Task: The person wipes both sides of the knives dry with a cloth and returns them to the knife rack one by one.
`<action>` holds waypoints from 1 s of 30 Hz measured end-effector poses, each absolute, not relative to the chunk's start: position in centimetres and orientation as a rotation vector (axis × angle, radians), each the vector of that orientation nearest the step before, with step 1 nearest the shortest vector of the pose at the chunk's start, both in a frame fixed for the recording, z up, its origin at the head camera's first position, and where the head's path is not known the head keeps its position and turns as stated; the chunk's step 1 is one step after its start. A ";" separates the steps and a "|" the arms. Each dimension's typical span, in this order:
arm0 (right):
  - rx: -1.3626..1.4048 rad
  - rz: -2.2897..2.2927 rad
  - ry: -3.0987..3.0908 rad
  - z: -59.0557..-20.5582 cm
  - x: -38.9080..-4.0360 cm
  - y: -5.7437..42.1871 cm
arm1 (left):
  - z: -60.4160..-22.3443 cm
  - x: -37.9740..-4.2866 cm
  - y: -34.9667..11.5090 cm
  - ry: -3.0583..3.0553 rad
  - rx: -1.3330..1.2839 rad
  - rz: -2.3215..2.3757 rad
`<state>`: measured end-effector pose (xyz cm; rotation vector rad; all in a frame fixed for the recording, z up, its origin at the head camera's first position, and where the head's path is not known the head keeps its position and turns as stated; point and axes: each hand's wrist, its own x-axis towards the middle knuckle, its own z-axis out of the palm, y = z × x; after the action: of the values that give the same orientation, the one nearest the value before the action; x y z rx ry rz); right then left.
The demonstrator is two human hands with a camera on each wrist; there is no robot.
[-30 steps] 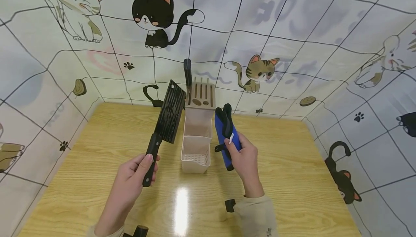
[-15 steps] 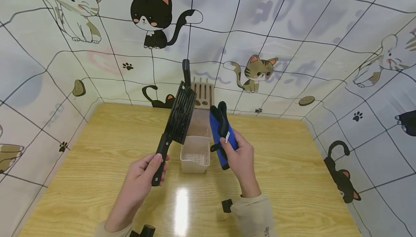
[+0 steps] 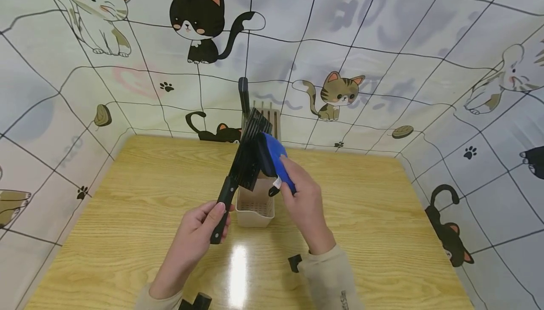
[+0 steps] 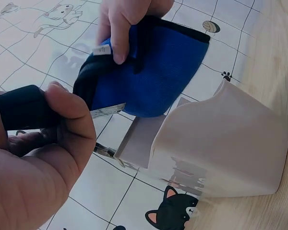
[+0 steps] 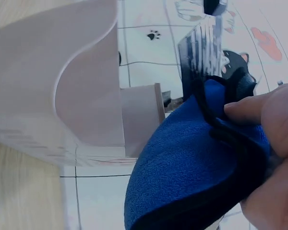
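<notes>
My left hand [image 3: 197, 232] grips the black handle of a cleaver [image 3: 229, 189], its dark, ridged-looking blade tilted up and to the right over the table. With fingers and thumb, my right hand [image 3: 307, 199] pinches a folded blue cloth [image 3: 277, 151] with black edging and a small white tag. In the head view the cloth overlaps the right side of the blade. The right wrist view shows the cloth [image 5: 177, 158] right at the blade [image 5: 201, 52], with part of the blade hidden behind it. Most of the blade is hidden behind the cloth in the left wrist view.
Behind both hands stands a beige plastic kitchen holder [image 3: 255, 218] with open bins and a slotted top, partly covered by blade and cloth. A black-handled knife [image 3: 243, 93] stands in its back left. Cat-printed sheeting [image 3: 272, 59] rises behind the wooden table [image 3: 374, 234].
The cleaver has moved right, in front of the holder. The cloth has come left and up, turned over, and now overlaps the blade; before, the two were apart.
</notes>
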<state>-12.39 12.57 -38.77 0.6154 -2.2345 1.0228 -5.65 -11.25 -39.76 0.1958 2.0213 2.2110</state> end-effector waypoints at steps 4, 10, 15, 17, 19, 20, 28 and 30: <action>0.715 0.845 -2.278 -38.4 -12.6 12.3 | -39.8 -5.6 -11.3 2.047 0.226 2.203; 0.819 0.700 -2.345 -37.9 -12.7 11.9 | -40.0 -5.4 -11.3 2.068 0.331 2.198; 0.886 0.639 -2.328 -37.8 -12.5 11.6 | -40.0 -5.3 -11.3 2.060 0.344 2.212; 0.907 0.625 -2.319 -37.7 -12.4 11.5 | -40.0 -5.3 -11.2 2.057 0.345 2.217; 0.927 0.622 -2.313 -37.6 -12.1 11.4 | -40.1 -5.3 -11.2 2.054 0.342 2.223; 0.934 0.620 -2.313 -37.6 -12.0 11.3 | -40.1 -5.3 -11.1 2.055 0.341 2.225; 0.948 0.593 -2.364 -37.2 -10.9 10.8 | -40.2 -5.3 -10.9 2.047 0.312 2.260; 0.958 0.592 -2.371 -37.3 -10.8 10.7 | -40.1 -5.3 -10.8 2.048 0.295 2.265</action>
<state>-10.75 10.67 -37.26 0.9579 -2.3711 0.5922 -5.29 -10.84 -40.13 0.2947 2.0483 2.2646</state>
